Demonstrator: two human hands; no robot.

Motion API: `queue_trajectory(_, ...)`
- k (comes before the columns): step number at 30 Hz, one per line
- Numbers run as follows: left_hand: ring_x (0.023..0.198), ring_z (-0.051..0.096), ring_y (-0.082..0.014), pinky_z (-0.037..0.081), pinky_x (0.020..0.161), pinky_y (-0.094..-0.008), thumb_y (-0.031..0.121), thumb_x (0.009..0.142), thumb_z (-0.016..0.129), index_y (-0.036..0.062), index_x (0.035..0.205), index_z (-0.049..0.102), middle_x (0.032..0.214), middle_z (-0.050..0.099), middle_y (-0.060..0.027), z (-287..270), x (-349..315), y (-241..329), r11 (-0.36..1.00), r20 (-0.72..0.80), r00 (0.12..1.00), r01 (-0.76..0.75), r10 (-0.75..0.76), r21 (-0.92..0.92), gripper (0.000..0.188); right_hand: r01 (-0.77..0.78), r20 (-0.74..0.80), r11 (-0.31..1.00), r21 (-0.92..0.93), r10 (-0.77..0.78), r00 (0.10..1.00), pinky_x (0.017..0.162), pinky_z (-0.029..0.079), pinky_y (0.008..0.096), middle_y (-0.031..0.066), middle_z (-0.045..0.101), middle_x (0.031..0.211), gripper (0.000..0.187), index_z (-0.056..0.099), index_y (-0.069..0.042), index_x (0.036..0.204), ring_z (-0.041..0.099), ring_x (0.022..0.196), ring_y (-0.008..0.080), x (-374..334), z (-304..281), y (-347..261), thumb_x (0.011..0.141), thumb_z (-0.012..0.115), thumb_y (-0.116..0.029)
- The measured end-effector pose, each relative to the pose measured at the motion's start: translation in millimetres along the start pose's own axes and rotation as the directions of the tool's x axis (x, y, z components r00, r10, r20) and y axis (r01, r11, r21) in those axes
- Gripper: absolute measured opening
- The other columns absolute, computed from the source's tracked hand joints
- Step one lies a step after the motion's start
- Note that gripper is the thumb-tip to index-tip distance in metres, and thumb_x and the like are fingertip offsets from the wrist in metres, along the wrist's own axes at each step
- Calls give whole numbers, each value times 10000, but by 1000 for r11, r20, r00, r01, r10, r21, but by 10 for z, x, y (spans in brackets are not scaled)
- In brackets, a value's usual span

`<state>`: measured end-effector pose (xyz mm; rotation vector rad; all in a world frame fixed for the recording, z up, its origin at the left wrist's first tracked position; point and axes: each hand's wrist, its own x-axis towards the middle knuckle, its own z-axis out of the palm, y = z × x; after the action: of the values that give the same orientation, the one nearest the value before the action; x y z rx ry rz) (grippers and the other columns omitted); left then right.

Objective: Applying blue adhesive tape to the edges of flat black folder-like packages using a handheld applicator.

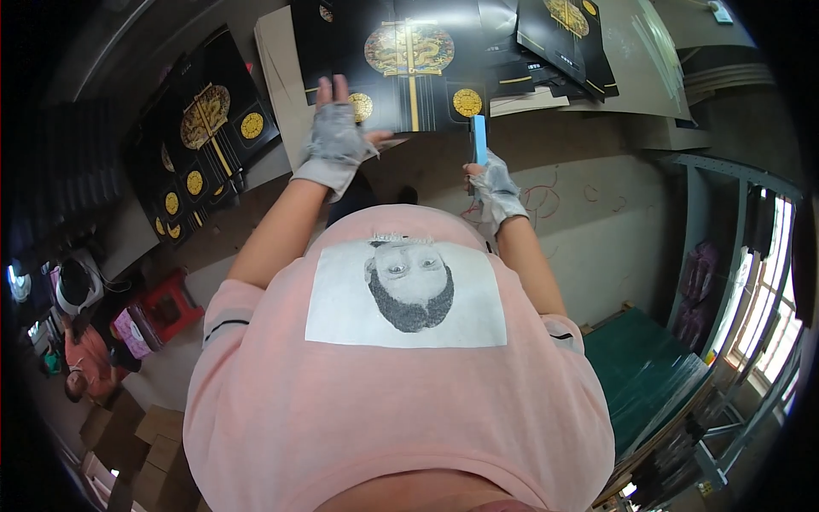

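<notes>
A black printed cardboard sheet with gold round emblems lies in front of me on a pale stack of board. My left hand, in a grey fingerless glove, is at the sheet's near left corner, with its fingers spread and nothing in them. Whether it presses on the sheet is hard to tell. My right hand, gloved alike, grips a slim light-blue bar-shaped tool, whose exact kind I cannot make out. The tool points away from me, its far end by the sheet's near right corner.
More black and gold sheets lie at the left and far right. A green board is at the lower right beside a metal frame. Red stools, cardboard boxes and another person are at the left.
</notes>
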<state>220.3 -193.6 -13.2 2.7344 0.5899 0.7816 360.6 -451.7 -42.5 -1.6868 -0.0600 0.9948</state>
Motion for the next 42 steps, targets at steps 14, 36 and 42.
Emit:
queue_trajectory(14,795,569,-158,476,730,-308,106,799,611,106,1256,451,988,583,-21,-75,-6,-71,-398,873,396,779,-285,-484,485,-41,275,990,132,3,961,560,500,283,93,567,770,252,519,20,961,570,612,172,-105,491,-182,727,602,-18)
queue_trajectory(36,702,535,-145,458,615,-281,16,771,614,92,1011,499,866,558,-33,543,-232,-201,-468,818,554,689,-154,-554,277,88,361,993,-73,-56,931,596,486,283,87,569,761,292,532,26,991,578,638,170,-163,763,-203,733,626,-74)
queue_trajectory(42,908,611,-209,511,829,-336,-35,800,532,2,1150,461,1054,588,-104,466,-182,-159,-411,821,556,723,-130,-555,359,90,358,995,-34,-72,931,584,477,282,78,556,699,233,517,26,958,567,611,165,-165,764,-195,760,608,-56)
